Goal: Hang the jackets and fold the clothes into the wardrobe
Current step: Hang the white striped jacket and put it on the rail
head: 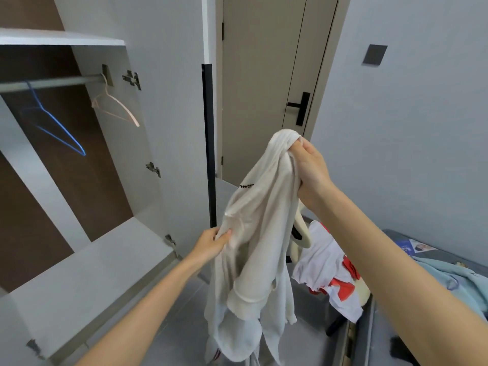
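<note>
Head view, looking toward the open wardrobe [126,165] at the left of the frame. White garment [253,233] hangs mid-frame, held up between both hands; its lower end runs out of the bottom of the frame. Right hand [309,167], just above centre, fist closed round a bunched top edge, collar or hood, can't tell which. Left hand [214,241], lower and to the left, pinches a fold at the garment's side between thumb and fingers. Fabric looks soft, limp, fairly thick, about sweatshirt weight; a ribbed cuff or hem shows low down and the sleeves dangle in a tangle. Judgement: light enough for one hand, not slippery, nothing fragile, but shapeless. It would need shaking out and taking by the shoulders or collar seam before hanging or folding. Rail [52,81], upper left, carries a blue hanger [58,128] and a pale pink hanger [116,107], both bare. A cream hanger [301,228] shows just behind the garment, right of centre. Lower right: white-and-red clothing [324,262] and a pale blue piece [449,276] heaped on the bed [454,245], not yet put away.
</note>
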The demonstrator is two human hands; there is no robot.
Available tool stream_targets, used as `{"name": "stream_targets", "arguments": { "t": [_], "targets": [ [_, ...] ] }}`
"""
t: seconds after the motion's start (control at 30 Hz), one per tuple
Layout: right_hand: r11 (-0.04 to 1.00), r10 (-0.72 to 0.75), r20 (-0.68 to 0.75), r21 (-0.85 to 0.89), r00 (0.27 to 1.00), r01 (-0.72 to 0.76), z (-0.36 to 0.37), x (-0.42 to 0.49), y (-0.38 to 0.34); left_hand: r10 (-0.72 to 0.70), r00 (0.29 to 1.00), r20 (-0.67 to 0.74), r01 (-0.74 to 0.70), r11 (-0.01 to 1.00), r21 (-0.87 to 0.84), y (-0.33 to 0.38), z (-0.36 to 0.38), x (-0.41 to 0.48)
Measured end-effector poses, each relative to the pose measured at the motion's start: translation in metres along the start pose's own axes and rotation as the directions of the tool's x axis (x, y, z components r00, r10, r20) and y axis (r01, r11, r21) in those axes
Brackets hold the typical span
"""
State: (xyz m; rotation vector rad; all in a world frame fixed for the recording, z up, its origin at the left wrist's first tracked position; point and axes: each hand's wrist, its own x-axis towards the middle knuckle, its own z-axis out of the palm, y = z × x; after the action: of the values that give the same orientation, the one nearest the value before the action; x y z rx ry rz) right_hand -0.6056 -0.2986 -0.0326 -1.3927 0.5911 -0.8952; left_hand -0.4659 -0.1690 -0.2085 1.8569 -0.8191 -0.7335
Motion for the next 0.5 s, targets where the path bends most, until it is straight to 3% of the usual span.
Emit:
{"name": "stream_targets", "arguments": {
  "t": [0.1,0.17,0.27,0.37,0.4,0.43,0.5],
  "targets": [
    [0.974,0.022,-0.169,-0.220,0.985,-0.059,-0.026,0.008,0.020,0.012,1.000,-0.019,-0.014,0.995,-0.103,0.021,-0.009,0.000],
    [0.875,0.077,-0.149,-0.465,0.986,-0.139,-0.042,0.005,0.039,0.074,0.996,-0.051,-0.083,0.972,-0.221,0.046,-0.020,-0.002],
    [0.759,0.297,0.101,-0.629,0.949,-0.171,-0.051,-0.012,0.062,0.239,0.971,0.005,-0.236,0.963,-0.131,0.088,-0.030,-0.002],
    [0.767,0.387,0.451,-0.642,0.804,-0.008,-0.043,-0.028,0.058,0.354,0.928,0.113,-0.358,0.933,0.023,0.122,-0.023,-0.002],
    [0.802,0.370,0.523,-0.597,0.767,0.019,-0.039,-0.031,0.055,0.389,0.909,0.150,-0.404,0.910,0.093,0.131,-0.020,-0.003],
    [0.833,0.318,0.546,-0.551,0.775,0.047,-0.037,-0.033,0.052,0.427,0.889,0.166,-0.451,0.877,0.163,0.138,-0.018,-0.002],
    [0.857,0.174,0.503,-0.501,0.847,0.122,-0.037,-0.037,0.045,0.493,0.866,0.091,-0.498,0.825,0.267,0.144,-0.020,0.002]
  ]
}}
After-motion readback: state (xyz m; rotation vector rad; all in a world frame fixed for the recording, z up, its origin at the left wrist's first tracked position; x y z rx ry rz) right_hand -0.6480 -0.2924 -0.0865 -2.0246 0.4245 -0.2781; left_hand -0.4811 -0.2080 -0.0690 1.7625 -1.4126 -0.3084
